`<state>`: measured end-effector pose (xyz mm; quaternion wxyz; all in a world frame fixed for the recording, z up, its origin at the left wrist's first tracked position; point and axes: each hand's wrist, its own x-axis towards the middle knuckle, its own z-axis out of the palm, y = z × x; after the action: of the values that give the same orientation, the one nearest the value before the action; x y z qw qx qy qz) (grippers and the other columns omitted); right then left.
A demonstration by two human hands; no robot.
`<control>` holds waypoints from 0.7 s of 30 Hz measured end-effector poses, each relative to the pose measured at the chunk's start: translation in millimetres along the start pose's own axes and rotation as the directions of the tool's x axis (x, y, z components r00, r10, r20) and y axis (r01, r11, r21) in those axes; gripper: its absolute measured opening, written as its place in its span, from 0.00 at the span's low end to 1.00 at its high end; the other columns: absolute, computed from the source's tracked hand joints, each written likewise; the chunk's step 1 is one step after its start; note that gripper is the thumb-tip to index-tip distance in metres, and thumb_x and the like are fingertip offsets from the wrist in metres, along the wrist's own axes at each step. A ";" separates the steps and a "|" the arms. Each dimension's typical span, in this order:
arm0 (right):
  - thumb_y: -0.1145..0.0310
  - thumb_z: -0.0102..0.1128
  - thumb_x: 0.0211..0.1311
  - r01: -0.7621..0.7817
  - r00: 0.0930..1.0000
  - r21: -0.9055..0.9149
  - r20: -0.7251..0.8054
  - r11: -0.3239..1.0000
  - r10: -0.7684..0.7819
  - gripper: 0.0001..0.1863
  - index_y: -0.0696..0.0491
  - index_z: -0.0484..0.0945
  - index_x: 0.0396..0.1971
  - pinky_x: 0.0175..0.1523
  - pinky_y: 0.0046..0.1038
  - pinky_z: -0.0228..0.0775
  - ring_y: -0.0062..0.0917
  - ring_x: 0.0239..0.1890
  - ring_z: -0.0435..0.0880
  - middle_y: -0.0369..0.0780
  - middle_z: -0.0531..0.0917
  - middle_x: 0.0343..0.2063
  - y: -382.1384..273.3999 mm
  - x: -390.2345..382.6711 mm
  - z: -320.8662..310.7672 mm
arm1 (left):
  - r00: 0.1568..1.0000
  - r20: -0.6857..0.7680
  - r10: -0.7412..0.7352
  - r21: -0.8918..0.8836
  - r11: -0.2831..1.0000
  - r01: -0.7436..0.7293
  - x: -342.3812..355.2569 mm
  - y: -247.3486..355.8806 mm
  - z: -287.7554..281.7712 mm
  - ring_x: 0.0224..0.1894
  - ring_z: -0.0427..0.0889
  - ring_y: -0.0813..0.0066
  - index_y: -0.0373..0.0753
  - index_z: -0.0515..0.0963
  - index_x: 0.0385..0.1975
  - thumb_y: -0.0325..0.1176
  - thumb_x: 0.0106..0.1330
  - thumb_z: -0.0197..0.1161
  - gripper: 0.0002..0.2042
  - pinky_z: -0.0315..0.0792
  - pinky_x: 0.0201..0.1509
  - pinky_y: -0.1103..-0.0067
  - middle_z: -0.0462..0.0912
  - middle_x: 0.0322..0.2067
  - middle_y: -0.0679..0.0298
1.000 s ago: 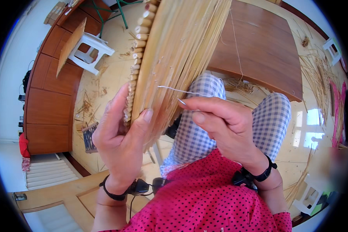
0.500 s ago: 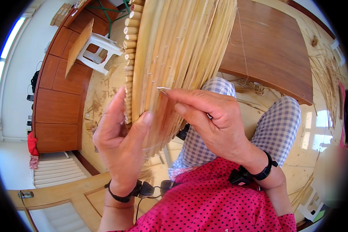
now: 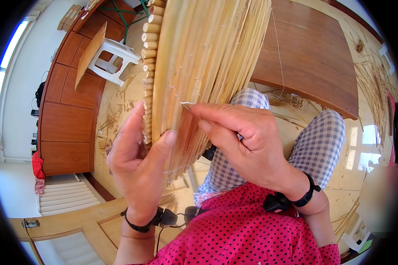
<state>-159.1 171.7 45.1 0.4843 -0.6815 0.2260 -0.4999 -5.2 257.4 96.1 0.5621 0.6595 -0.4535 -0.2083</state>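
Observation:
A mat of pale yellow reed stalks stands upright in front of me, its cut ends lined up along the left edge. My left hand grips that lower left edge, thumb pressed on the front face. My right hand pinches a thin metal needle between thumb and forefinger, its tip at the reed surface. A fine thread runs up along the mat's right side. Both wrists carry black bands.
A brown wooden table stands behind the mat at right. At upper left a white plastic stool with a board leaning on it stands by a brown wooden cabinet. Loose reed scraps litter the pale floor. My checked trousers show below.
My right hand has carried the needle leftward from beside the mat onto its front face. The mat has come closer and fills more of the view. The left hand keeps its grip.

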 end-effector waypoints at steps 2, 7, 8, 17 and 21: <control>0.78 0.62 0.63 -0.043 0.999 -0.001 0.029 0.999 0.043 0.12 0.59 0.85 0.47 0.31 0.22 0.73 0.20 0.26 0.83 0.41 0.87 0.28 -5.5 -2.2 -5.3 | 1.000 -0.005 -0.016 0.049 0.999 0.016 -5.2 2.0 -1.2 0.48 0.82 0.76 0.27 0.73 0.62 0.19 0.60 0.69 0.27 0.74 0.54 0.81 0.83 0.52 0.57; 0.75 0.60 0.66 -0.373 0.926 0.333 0.082 0.866 0.367 0.07 0.60 0.85 0.38 0.26 0.21 0.68 0.17 0.21 0.77 0.35 0.81 0.21 -13.2 -29.2 -29.6 | 0.867 0.279 0.414 0.393 0.774 -0.496 -20.1 -1.4 4.4 0.31 0.79 0.74 0.36 0.81 0.55 0.20 0.51 0.72 0.26 0.68 0.34 0.81 0.87 0.46 0.57; 0.74 0.61 0.66 -0.425 0.903 0.397 0.131 0.813 0.408 0.07 0.60 0.85 0.40 0.26 0.20 0.68 0.16 0.21 0.77 0.34 0.81 0.21 -9.9 -42.6 -37.9 | 0.774 0.346 0.530 0.348 0.694 -0.630 -23.7 -5.0 7.4 0.29 0.78 0.73 0.38 0.82 0.54 0.20 0.48 0.72 0.27 0.66 0.31 0.80 0.87 0.45 0.57; 0.70 0.64 0.67 -0.479 0.842 -0.033 0.265 0.877 0.470 0.26 0.55 0.71 0.64 0.61 0.35 0.73 0.31 0.61 0.77 0.41 0.77 0.62 41.9 -202.8 -83.8 | 0.658 0.543 0.522 0.303 0.609 -0.733 -84.5 -24.8 4.8 0.35 0.75 0.69 0.44 0.84 0.46 0.22 0.51 0.71 0.20 0.69 0.40 0.79 0.85 0.51 0.50; 0.70 0.64 0.67 -0.686 0.670 -0.093 0.308 0.722 0.676 0.26 0.55 0.71 0.63 0.61 0.34 0.73 0.31 0.61 0.77 0.41 0.77 0.61 16.0 -217.6 -98.2 | 0.651 0.566 0.505 0.315 0.597 -0.738 -91.8 -26.9 -1.3 0.37 0.75 0.69 0.47 0.85 0.46 0.26 0.52 0.70 0.19 0.70 0.42 0.80 0.84 0.52 0.50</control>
<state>-331.3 294.7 -66.7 0.6759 -0.6121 0.3740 -0.1691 -40.5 333.4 49.8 0.2866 0.5168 -0.8067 0.0014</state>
